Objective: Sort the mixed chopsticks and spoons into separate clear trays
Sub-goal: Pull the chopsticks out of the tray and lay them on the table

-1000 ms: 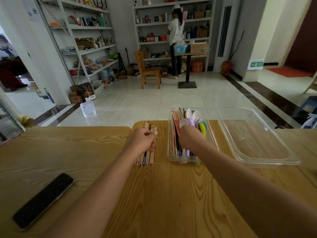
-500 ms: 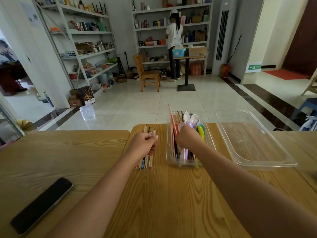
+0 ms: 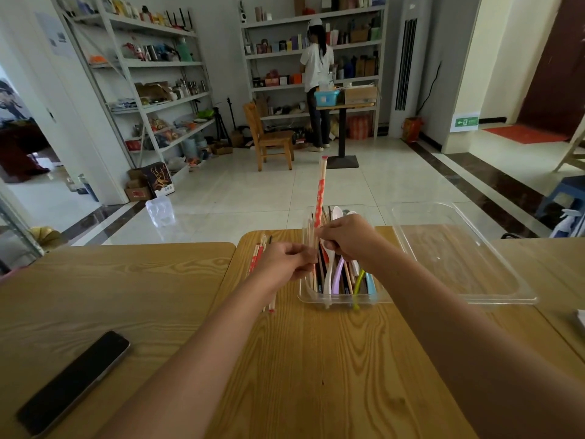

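My right hand (image 3: pixel 348 236) pinches a chopstick in a red-and-white paper sleeve (image 3: pixel 320 191) and holds it nearly upright above the narrow clear tray (image 3: pixel 316 301). My left hand (image 3: pixel 281 264) has its fingers curled at the lower part of the same chopstick, just left of the tray wall. The tray holds mixed chopsticks and several coloured spoons (image 3: pixel 336 274). A bundle of chopsticks (image 3: pixel 257 258) lies on the wooden table under my left wrist. To the right lies a wide, empty clear tray (image 3: pixel 500 301).
A black phone (image 3: pixel 76 381) lies on the table at the near left. A seam (image 3: pixel 235 248) separates two tabletops. A person (image 3: pixel 316 74) stands at the shelves far across the tiled floor, near a wooden chair (image 3: pixel 269 137).
My right hand lifted the wrapped chopstick out of the mixed tray until it stands upright. My left hand moved right from the bundle on the table to the chopstick's lower part.
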